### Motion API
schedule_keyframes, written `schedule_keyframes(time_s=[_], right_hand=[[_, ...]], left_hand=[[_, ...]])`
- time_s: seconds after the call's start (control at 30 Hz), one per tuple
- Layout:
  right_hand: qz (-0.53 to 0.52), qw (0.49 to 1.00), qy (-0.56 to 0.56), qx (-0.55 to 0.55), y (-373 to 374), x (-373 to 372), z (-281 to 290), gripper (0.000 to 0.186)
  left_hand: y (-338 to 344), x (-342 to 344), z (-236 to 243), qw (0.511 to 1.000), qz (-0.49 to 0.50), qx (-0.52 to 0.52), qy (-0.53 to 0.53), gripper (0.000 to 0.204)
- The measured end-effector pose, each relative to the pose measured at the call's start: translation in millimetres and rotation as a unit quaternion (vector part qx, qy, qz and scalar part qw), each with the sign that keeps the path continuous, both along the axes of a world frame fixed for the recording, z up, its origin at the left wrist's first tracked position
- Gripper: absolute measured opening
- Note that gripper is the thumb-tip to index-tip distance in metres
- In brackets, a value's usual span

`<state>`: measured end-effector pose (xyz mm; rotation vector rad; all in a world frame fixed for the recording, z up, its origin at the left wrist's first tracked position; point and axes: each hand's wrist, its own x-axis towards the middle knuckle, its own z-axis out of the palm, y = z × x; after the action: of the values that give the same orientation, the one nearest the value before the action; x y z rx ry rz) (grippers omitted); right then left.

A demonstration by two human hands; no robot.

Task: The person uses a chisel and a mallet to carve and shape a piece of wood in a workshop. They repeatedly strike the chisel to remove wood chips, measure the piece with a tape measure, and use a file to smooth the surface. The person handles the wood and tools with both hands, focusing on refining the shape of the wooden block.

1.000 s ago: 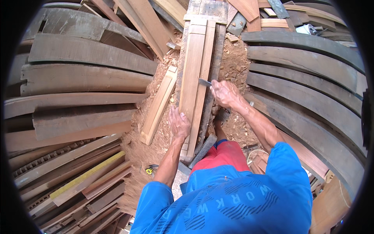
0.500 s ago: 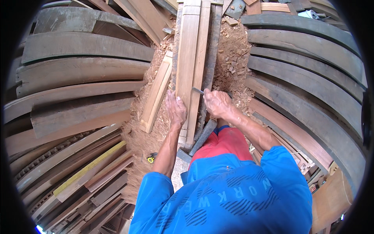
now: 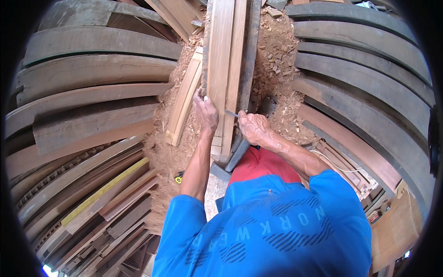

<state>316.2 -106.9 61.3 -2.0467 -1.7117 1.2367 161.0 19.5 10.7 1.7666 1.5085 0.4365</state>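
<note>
A long light-brown wooden workpiece [image 3: 217, 78], with a ridge along its length, lies on a dark beam [image 3: 249, 60] pointing away from me. My left hand [image 3: 206, 114] rests at its left edge, fingers stretched out and thumb up on the wood. In my right hand [image 3: 254, 127], closed around it, is a slim metal chisel [image 3: 231, 113]; its handle is hidden by the fingers. The blade points left onto the workpiece's face. Close to my lap, a grey mallet-like tool [image 3: 238, 152] leans beside the near end of the workpiece.
Another shaped wooden piece [image 3: 187, 101] lies to the left among sawdust. Wood chips [image 3: 277, 60] cover the floor at right. Stacked boards [image 3: 101, 71] stand at left, with more boards [image 3: 360, 55] at right. A small yellow-and-black object [image 3: 178, 177] lies beside my left forearm.
My right hand and the chisel have come nearer to me along the workpiece. The left hand stays at the left edge. The whole view has shifted slightly.
</note>
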Motion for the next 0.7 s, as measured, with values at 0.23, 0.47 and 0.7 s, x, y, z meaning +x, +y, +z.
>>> schedule_keyframes(time_s=[0.23,0.47,0.7], right_hand=[[-0.069,0.993,-0.067,0.069,48.0,56.2,-7.1,0.018],[-0.017,0.996,-0.038,0.078,-27.8,-28.6,-1.4,0.016],[-0.036,0.997,-0.051,0.049,-24.4,-24.2,16.3,0.018]], left_hand=[[-0.7,-11.6,-15.7,1.0,-0.001,0.014,-0.019,0.052],[-0.2,-10.2,-21.6,0.998,0.005,0.031,-0.06,0.053],[4.2,-10.4,-24.1,0.996,0.009,0.033,-0.079,0.051]])
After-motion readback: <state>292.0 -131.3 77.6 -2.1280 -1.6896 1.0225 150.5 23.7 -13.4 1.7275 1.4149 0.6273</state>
